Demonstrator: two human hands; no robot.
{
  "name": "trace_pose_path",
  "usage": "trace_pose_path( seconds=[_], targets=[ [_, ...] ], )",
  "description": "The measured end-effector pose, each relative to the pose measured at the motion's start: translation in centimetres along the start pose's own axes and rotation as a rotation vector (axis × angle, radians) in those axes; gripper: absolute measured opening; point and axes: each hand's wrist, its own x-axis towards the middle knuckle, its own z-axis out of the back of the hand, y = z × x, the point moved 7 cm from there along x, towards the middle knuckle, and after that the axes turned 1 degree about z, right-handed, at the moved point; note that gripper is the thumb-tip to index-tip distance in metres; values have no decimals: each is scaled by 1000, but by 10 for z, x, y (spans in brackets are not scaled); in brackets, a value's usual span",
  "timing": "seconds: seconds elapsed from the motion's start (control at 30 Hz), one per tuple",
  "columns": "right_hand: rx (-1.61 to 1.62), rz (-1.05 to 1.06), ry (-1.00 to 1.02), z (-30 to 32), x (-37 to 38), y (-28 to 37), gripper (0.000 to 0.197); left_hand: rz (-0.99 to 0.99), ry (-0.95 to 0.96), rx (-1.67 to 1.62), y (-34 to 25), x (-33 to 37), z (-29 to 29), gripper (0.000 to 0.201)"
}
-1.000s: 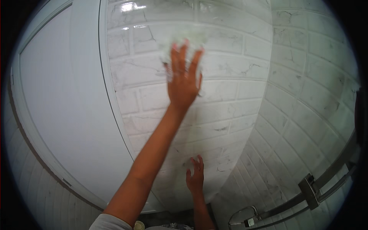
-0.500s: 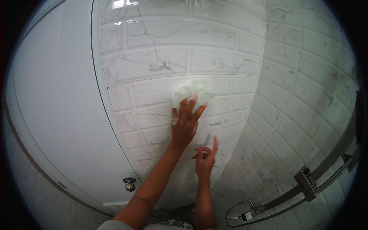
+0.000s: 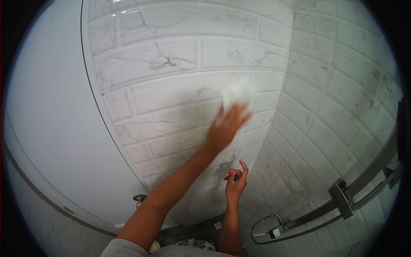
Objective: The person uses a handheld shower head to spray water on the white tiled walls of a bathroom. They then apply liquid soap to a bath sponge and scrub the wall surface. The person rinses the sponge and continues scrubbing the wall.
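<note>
A pale greenish-white, crumpled cloth (image 3: 238, 88) lies pressed against the white marbled tile wall (image 3: 162, 92). My left hand (image 3: 227, 126) holds it there, fingers spread over its lower part and smeared by motion; the cloth's edges are blurred too. Lower and to the right, my right hand (image 3: 236, 182) is raised near the same wall. Its index finger points up while the other fingers bend loosely, and nothing shows in it.
A white door (image 3: 47, 107) with a metal knob (image 3: 139, 198) stands at the left. The tiled side wall (image 3: 325, 107) meets the main wall at a corner. At lower right is a metal shower rail (image 3: 317, 218) with a thin hose (image 3: 257, 233).
My left hand has slid the cloth to the right along the wall. My right hand has moved slightly right and down. The whole view has shifted, with the door farther left.
</note>
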Motion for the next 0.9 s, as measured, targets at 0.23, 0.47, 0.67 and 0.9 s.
trace_pose_path(
  seconds=[0.23,0.47,0.67,0.9],
  targets=[
    [-54,10,-15,30,4,-10,36,-38,346,-106,-50,-215,-36,52],
    [-65,-41,-76,58,-2,-32,32,282,48,26,21,-140,32,56],
    [-41,-55,-70,64,-11,-25,31,214,60,-176,-20,-83,0,53],
    [-108,-90,-22,64,-17,-33,27,-128,347,-206,-100,-258,-73,29]
  ],
)
